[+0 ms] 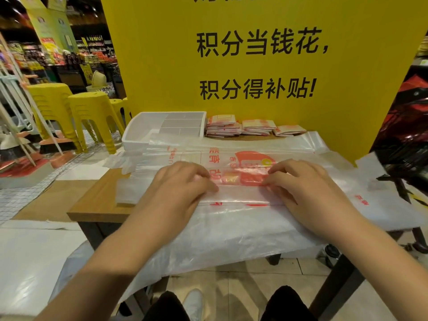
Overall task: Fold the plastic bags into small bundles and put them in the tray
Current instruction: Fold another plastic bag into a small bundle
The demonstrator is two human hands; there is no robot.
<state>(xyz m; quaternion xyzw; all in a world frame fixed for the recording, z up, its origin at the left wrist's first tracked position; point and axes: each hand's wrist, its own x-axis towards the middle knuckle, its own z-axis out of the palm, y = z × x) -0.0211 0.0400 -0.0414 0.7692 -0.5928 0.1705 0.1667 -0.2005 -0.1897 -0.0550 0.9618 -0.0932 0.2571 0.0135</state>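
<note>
A translucent plastic bag (236,195) with red print lies folded into a long strip on top of a pile of flat bags (231,232) that drapes over the table's front edge. My left hand (180,188) and my right hand (301,188) sit side by side on the strip, fingers curled, each pinching its folded edge between thumb and fingertips. A white divided tray (139,128) stands at the back left, with nothing visible in it. Three piles of folded bundles (250,127) lie to its right on the table, outside the tray.
The wooden table (99,200) backs onto a yellow sign board (254,66). Yellow stools (88,112) and brooms (34,135) stand to the left. More plastic sheets (32,262) lie low at the left. A dark red object (407,126) is at the right.
</note>
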